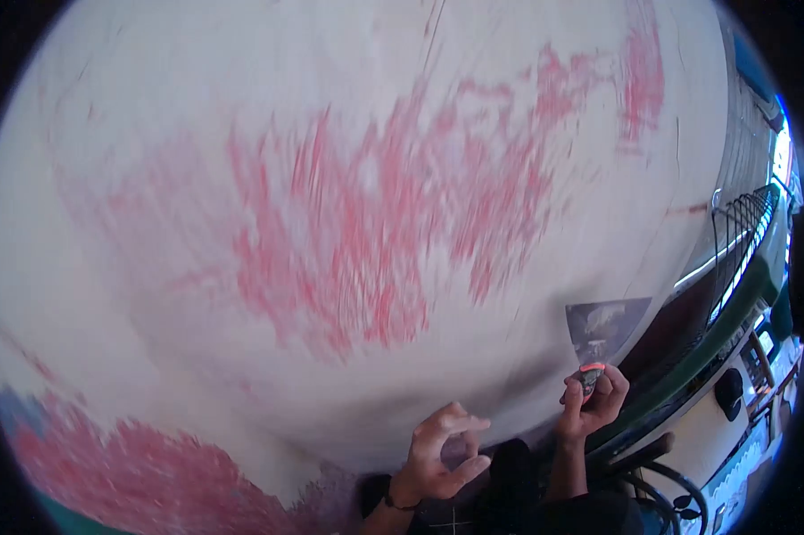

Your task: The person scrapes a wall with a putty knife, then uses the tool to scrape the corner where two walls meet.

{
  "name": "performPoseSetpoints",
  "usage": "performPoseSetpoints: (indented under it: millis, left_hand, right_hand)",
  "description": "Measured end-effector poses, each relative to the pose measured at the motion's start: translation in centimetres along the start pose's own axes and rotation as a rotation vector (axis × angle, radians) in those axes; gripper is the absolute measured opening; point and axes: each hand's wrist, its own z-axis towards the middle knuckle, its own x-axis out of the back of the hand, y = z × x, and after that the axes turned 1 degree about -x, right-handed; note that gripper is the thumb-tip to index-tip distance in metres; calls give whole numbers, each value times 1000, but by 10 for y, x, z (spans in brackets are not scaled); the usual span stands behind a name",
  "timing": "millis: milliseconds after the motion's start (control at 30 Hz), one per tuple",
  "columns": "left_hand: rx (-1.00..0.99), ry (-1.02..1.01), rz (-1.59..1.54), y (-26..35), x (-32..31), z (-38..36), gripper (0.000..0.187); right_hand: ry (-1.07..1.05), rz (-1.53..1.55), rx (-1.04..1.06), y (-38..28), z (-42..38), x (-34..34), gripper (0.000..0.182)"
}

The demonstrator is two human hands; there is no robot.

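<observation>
My right hand (602, 401) is closed round the handle of a putty knife (609, 328). Its wide blade points up, with pale smears of filler on the metal, and overlaps the lower right of the wall in this view. To the left and a little lower, my left hand (442, 453) holds nothing; its fingers curl, with a gap between thumb and forefinger. A dark band circles that wrist. Before both hands spreads a pale wall (473, 357) with streaky red patches (366, 232) showing across its middle.
A broad red area (143, 464) covers the wall's lower left. Along the right side are a black wire rack (741, 232), a dark green edge (687, 366) and a pale table (709, 428) with a black object on it. A dark curved metal frame (678, 477) stands beside my right forearm.
</observation>
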Motion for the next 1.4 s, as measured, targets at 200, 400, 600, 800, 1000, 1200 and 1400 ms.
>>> performPoseSetpoints:
  millis: [200, 400, 600, 800, 1000, 1200, 1400]
  left_hand:
    - [67, -36, 24, 37, 12, 63, 30]
    - [207, -84, 148, 85, -1, 132, 23]
    - [444, -55, 213, 128, 14, 170, 9]
    - [587, 42, 232, 148, 18, 168, 15]
    - [603, 175, 183, 160, 11, 173, 16]
    - [484, 394, 310, 163, 8, 188, 21]
    - [686, 746, 187, 169, -26, 151, 16]
  right_hand:
    - [-24, 71, -57, -42, 43, -31, 50]
    - [-170, 135, -317, -119, 79, -27, 43]
    - [-348, 101, -379, -166, 122, -24, 44]
    - [-459, 90, -197, -177, 156, -30, 49]
    - [-615, 127, -67, -177, 168, -42, 51]
    - [-869, 185, -35, -162, 163, -49, 47]
    - [-1233, 399, -335, -166, 168, -63, 40]
